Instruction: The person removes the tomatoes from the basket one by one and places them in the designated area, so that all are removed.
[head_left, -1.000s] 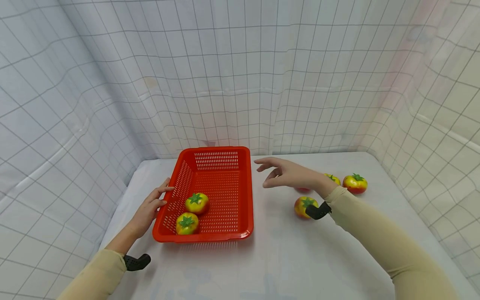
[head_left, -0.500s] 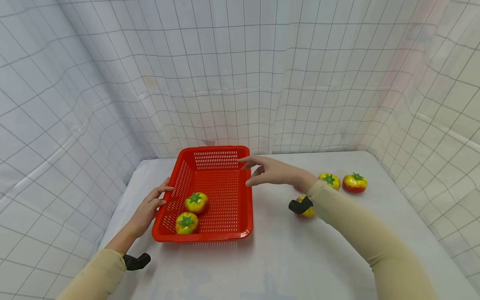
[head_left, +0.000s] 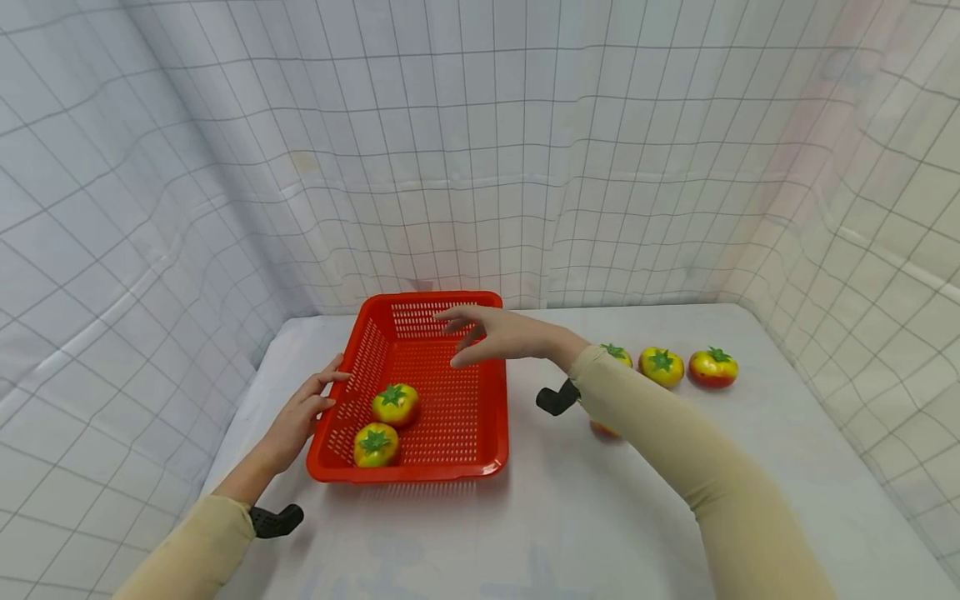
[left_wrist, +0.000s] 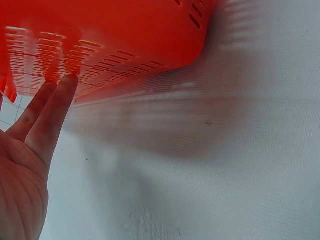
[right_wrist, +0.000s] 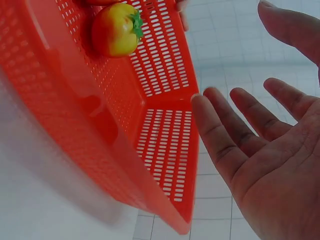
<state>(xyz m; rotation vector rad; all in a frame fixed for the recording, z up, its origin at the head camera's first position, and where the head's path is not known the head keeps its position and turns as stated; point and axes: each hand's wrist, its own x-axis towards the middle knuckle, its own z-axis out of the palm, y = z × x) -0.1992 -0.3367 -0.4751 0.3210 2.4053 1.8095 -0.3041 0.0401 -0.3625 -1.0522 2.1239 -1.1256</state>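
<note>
A red perforated plastic basket (head_left: 491,417) stands on the white table. Inside, toward its near left corner, sit two red-and-yellow tomatoes with green leafy tops, one (head_left: 395,406) behind the other (head_left: 376,445). My left hand (head_left: 300,417) is at the basket's left side; in the left wrist view its straight fingers (left_wrist: 52,115) touch the slotted outer wall. Above the basket's far right part hovers my right hand (head_left: 510,333), palm down, holding nothing. The right wrist view shows its fingers (right_wrist: 220,135) spread and relaxed, with one tomato (right_wrist: 116,30) beyond in the basket.
Several more tomatoes lie on the table right of the basket: one at far right (head_left: 713,368), one beside it (head_left: 661,367), and others partly hidden by the right sleeve (head_left: 660,433). A white gridded curtain (head_left: 480,167) encloses the back and sides.
My right hand has moved left from beside the basket to over its far right part, its fingers spreading somewhat. The left hand and the tomatoes stay in place.
</note>
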